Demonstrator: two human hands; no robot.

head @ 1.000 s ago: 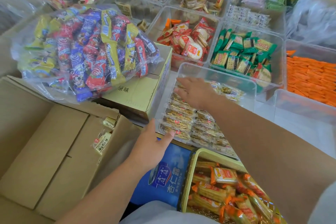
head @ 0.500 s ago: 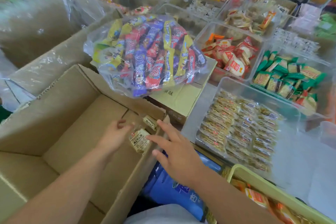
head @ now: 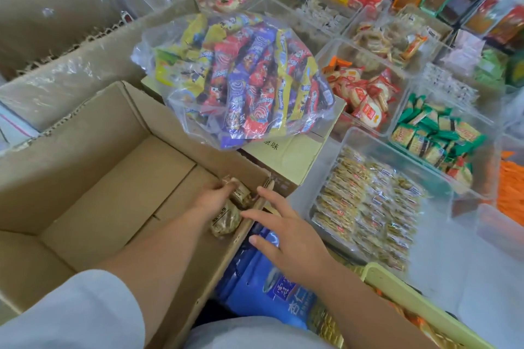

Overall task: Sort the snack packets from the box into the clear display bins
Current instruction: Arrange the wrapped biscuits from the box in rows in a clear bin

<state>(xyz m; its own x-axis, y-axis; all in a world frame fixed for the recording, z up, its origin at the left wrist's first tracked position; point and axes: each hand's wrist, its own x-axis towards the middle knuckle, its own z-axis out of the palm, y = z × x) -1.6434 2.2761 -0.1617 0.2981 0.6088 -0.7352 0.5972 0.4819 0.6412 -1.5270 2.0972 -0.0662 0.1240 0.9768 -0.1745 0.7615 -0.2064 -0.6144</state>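
A nearly empty brown cardboard box lies open at lower left. In its near right corner lie two small clear snack packets of pale biscuits. My left hand reaches into that corner with its fingers closed on the upper packet. Over the box's right wall hovers my right hand, fingers spread, holding nothing. To the right stands a clear display bin holding several rows of the same pale packets.
A clear bag of colourful candy bars rests on a yellow carton behind the box. More clear bins hold red-orange packets and green packets. A blue bag and a yellow-green basket lie near me.
The view swung left from the bin to the box. My right hand left the bin and came over the box's wall. My left hand went into the corner and closed on a packet.
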